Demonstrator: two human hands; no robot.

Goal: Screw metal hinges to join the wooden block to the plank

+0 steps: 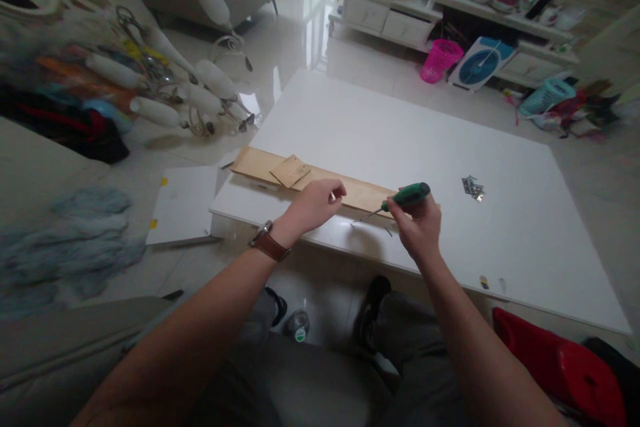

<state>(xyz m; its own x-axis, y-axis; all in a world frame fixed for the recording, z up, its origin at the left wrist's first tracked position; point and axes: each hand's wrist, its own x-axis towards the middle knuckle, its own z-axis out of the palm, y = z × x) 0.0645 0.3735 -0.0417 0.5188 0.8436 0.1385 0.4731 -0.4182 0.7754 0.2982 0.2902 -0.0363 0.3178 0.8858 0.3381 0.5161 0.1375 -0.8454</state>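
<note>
Over on the left stretch of the long, pale wooden plank [360, 192] lies a thin, square wooden piece [290, 171], presumably parked within reach; just right of it, the left hand [313, 207] curls its grip by the plank's near edge, contents impossible to tell. Now the right hand [421, 227], near the plank's right end, pinches its grip around a green-handled metal screwdriver [409, 195], tip slanting down on the plank's near side, likely for fine control, with small silvery metal pieces [473, 188] right of the plank on the white counter [380, 113].

We've got one head cam looking forward and down from above the near side of the white panel [375, 127], pretty close up but wide enough to catch the tiled floor [370, 67] beyond it.
</note>
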